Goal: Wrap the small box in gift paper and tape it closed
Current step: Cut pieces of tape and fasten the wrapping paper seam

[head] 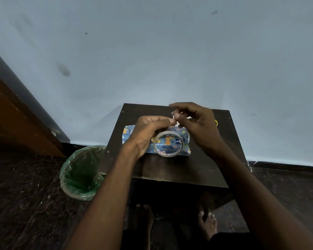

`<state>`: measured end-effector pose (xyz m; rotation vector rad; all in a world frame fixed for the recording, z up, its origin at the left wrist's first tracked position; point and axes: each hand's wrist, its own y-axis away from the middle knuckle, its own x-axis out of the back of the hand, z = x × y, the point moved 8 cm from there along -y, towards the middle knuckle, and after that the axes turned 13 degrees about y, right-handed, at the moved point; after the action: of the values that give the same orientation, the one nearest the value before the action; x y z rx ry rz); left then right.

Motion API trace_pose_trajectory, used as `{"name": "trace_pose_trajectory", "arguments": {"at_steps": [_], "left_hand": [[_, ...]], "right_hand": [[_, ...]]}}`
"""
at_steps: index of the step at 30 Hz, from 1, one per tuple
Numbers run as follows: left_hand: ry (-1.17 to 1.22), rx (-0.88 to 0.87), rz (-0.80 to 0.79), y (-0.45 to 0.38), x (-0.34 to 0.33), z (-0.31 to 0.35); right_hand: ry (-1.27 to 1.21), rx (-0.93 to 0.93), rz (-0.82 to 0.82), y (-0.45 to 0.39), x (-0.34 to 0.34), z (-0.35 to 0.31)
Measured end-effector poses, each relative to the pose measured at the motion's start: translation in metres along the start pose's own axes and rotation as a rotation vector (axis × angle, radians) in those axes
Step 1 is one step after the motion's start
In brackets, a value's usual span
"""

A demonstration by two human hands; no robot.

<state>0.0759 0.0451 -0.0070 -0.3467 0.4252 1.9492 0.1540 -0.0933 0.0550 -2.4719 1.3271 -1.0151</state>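
A small box wrapped in blue patterned gift paper [183, 137] lies on the dark wooden table [170, 170]. Above it, my left hand [146, 134] grips a roll of clear tape [169, 144], which stands on edge in front of the box. My right hand [195, 125] pinches the tape's loose end between thumb and forefinger, just above the roll and close to my left thumb. Both hands hide much of the box's top and its left part.
A green bin lined with clear plastic [81, 173] stands on the floor at the table's left. A small yellow object [216, 122] peeks out behind my right hand. The pale wall rises just behind the table. My bare feet [207, 224] are under the table's front edge.
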Motion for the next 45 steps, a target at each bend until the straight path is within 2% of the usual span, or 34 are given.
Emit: {"name": "trace_pose_trajectory", "arguments": {"at_steps": [4,12,16,26,28,31,37,40,42,45], "left_hand": [[-0.026,-0.016,-0.012,0.001,-0.002,0.002],[-0.042,-0.04,0.017,0.0,0.001,0.003],[-0.056,-0.04,-0.003,-0.001,-0.001,0.002],[-0.116,-0.079,0.001,-0.002,-0.001,0.002],[-0.04,-0.063,0.019,0.0,-0.001,0.003],[0.243,0.03,0.017,0.002,-0.002,0.002],[0.316,0.019,0.021,0.002,-0.004,0.005],[0.263,0.019,0.038,0.001,-0.001,0.005],[0.19,0.032,0.018,-0.001,-0.001,0.001],[0.126,0.045,-0.002,0.0,-0.005,-0.003]], "right_hand": [[0.085,0.053,-0.078,-0.001,0.0,0.002],[0.085,-0.032,-0.099,-0.004,0.001,0.016],[0.068,0.033,-0.134,-0.003,-0.004,0.008],[0.016,-0.128,-0.054,-0.001,0.0,0.02],[-0.111,-0.195,-0.054,0.002,-0.003,0.024],[-0.259,-0.244,-0.124,0.007,-0.014,0.024],[-0.236,-0.18,-0.167,0.007,-0.017,0.017],[-0.107,-0.122,-0.115,0.007,-0.013,0.013],[-0.113,-0.088,-0.067,0.005,-0.007,0.007],[-0.075,-0.049,-0.092,0.0,-0.002,0.006]]}}
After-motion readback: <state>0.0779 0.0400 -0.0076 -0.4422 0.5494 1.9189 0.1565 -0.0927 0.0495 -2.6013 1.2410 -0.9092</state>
